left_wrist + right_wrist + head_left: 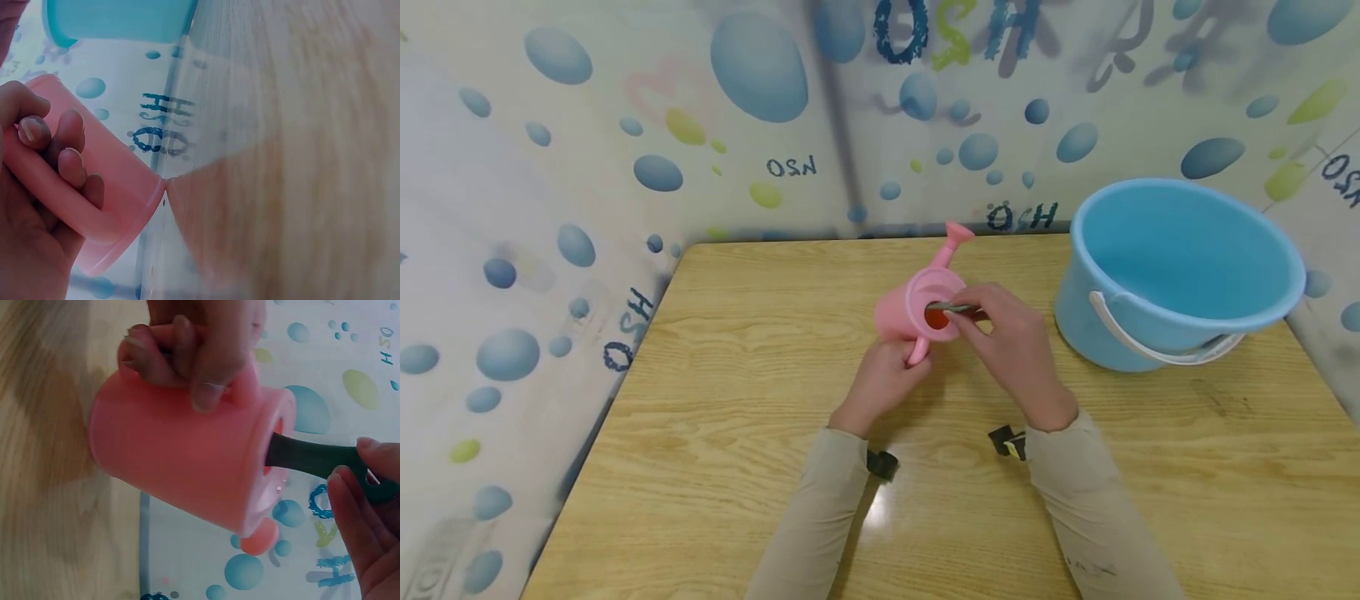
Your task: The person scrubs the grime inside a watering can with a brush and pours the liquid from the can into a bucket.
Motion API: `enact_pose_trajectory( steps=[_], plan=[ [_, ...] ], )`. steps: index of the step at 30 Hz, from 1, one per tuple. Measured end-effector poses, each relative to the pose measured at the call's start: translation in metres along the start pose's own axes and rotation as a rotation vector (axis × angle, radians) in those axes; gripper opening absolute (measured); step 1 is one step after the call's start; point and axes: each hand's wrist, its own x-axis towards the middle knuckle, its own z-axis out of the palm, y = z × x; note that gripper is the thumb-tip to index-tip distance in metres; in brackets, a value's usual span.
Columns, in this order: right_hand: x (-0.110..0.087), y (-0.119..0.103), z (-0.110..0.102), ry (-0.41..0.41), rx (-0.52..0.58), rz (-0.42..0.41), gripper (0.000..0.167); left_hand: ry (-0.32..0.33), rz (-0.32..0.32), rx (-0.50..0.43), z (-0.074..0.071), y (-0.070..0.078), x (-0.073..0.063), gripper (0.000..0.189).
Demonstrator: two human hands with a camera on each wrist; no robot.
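A pink watering can [895, 313] leans over the table, its mouth turned toward me and its spout pointing away. My left hand [886, 379] grips the can's handle, fingers curled round it; in the left wrist view the can's bottom rim [164, 187] is right at the tabletop. With thumb and fingers, my right hand [1015, 346] pinches a dark green tool handle [312, 459] near its end, which has a hole. The handle reaches into the can's mouth, and the tool's far end is hidden inside. Something orange-red [936, 317] shows within the can.
A large light-blue bucket [1075, 321] with a white carrying handle [1138, 348] stands to the right on the wooden table [715, 417]. Behind and to the left is a wall covering [625, 83] with blue and green drops. Black straps [882, 465] hang at the wrists.
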Motion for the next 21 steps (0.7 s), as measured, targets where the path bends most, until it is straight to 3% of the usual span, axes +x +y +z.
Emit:
enact_pose_trajectory(
  steps=[10,21],
  plan=[
    [-0.003,0.006,0.020,0.021,-0.075,-0.027,0.024,0.010,0.025,0.035,0.000,-0.001,0.001,0.033],
    [-0.001,-0.002,0.004,0.053,-0.086,0.004,0.026,0.007,0.019,0.010,0.000,-0.002,0.000,0.032]
  ],
)
